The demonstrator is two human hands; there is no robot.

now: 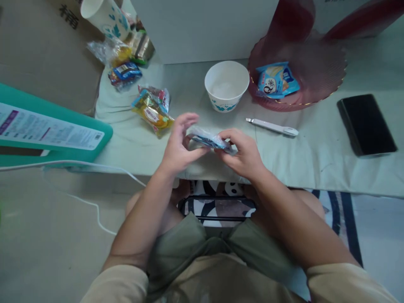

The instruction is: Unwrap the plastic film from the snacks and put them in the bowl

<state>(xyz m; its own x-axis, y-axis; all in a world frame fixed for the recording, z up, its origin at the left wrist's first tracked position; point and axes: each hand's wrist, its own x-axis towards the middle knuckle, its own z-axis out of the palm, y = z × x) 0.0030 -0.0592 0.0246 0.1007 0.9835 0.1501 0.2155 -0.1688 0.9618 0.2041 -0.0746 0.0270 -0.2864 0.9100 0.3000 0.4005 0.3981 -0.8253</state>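
My left hand (179, 145) and my right hand (243, 153) both grip a small blue snack packet (208, 139) just above the near edge of a low table (315, 160) covered in pale cloth. The left hand pinches the packet's left end, with the fingers partly spread. Closed fingers of the right hand hold the right end. Behind the hands stands a white paper bowl (226, 85) with a blue pattern. A white pen-like tool (272, 126) lies to its right.
A red plastic plate (318, 75) holds a blue snack packet (276, 80). A black phone (366, 124) lies at the right. More snack packets (153, 109) and a paper cup (102, 14) sit at the back left. A teal box (47, 130) and a white cable (94, 202) are at the left.
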